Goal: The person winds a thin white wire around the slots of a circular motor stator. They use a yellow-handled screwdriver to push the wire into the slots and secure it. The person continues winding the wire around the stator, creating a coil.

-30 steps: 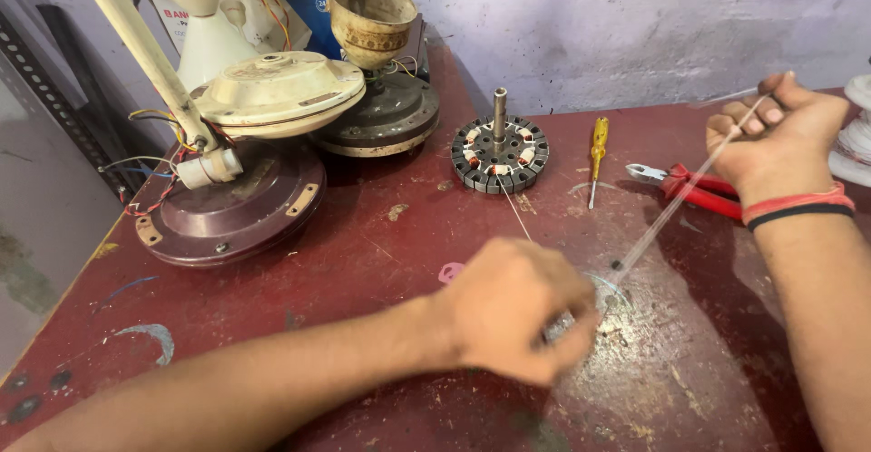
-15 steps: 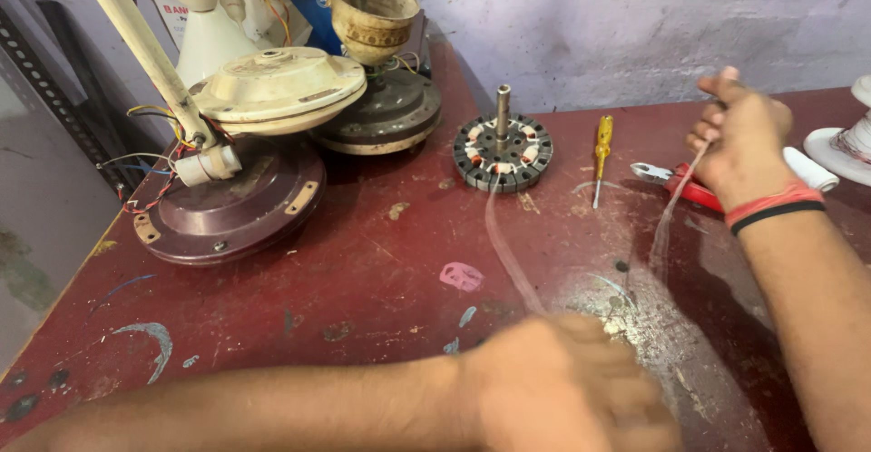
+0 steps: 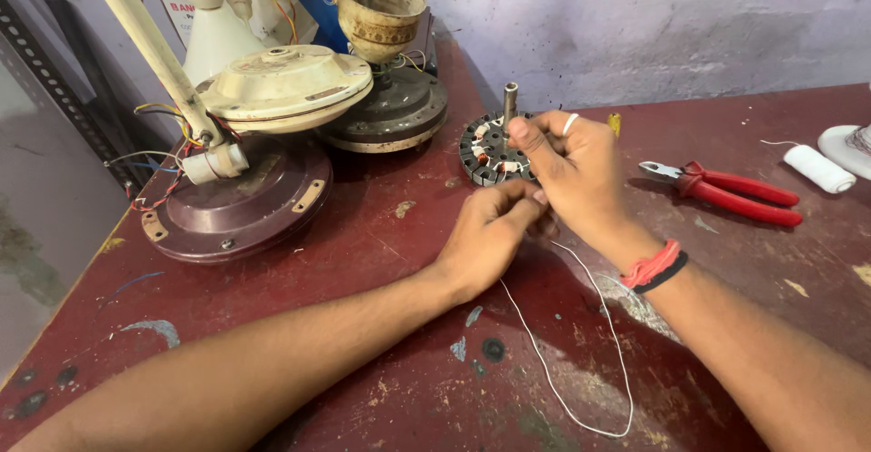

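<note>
left hand [image 3: 490, 234]: fingertips pinching the white string [image 3: 581, 361], right up against the other hand
right hand [image 3: 567, 175]: pinching the same string beside the stator [image 3: 490, 152]
string: loops loose across the maroon table [image 3: 363, 261]
pliers [image 3: 726, 191]: lying off right

Worn maroon table [image 3: 363, 261]: stator [image 3: 485, 151], red pliers [image 3: 726, 191], string loop [image 3: 581, 361], fan housing [image 3: 236, 207].

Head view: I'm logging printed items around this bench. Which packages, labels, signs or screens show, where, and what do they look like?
Blue box: back of the bench, behind the cream fan housing; rectangular, blue, mostly hidden.
White card with red print: far left rear, behind the cream cone-shaped cover; only a corner shows.
No screens or signs in view.
</note>
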`<state>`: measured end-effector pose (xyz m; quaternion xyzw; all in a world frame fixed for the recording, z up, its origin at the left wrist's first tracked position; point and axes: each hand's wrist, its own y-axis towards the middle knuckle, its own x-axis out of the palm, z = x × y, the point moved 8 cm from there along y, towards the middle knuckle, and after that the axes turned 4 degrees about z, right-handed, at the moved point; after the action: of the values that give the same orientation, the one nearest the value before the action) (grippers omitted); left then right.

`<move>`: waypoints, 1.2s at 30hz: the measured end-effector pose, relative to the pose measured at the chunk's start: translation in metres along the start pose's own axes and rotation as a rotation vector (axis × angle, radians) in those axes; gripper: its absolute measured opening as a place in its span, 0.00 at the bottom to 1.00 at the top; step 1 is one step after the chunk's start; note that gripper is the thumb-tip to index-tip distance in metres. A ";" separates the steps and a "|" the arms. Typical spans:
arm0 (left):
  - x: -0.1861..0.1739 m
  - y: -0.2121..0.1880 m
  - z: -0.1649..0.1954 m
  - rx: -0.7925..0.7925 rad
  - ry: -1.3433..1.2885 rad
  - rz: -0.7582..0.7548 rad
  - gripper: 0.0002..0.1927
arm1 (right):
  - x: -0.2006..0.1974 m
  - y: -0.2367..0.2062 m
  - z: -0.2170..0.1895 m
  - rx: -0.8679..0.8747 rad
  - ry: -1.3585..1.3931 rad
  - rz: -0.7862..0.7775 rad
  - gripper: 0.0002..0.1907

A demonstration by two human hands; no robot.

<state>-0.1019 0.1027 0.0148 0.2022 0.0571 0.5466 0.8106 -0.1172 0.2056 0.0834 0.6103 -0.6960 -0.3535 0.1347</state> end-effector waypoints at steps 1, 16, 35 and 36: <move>0.003 0.000 -0.008 -0.061 -0.051 -0.057 0.13 | 0.002 0.000 -0.002 0.000 0.022 -0.005 0.23; -0.010 0.009 -0.015 -0.096 -0.122 0.032 0.06 | 0.004 0.004 0.034 0.327 0.347 -0.001 0.29; -0.042 0.004 0.004 0.006 0.227 0.367 0.12 | 0.029 -0.008 0.052 0.540 0.387 -0.278 0.11; -0.042 0.004 0.004 0.006 0.225 0.358 0.12 | 0.030 -0.009 0.054 0.563 0.407 -0.282 0.11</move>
<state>-0.1206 0.0650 0.0151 0.1495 0.1119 0.7009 0.6883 -0.1503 0.1948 0.0322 0.7712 -0.6339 -0.0348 0.0473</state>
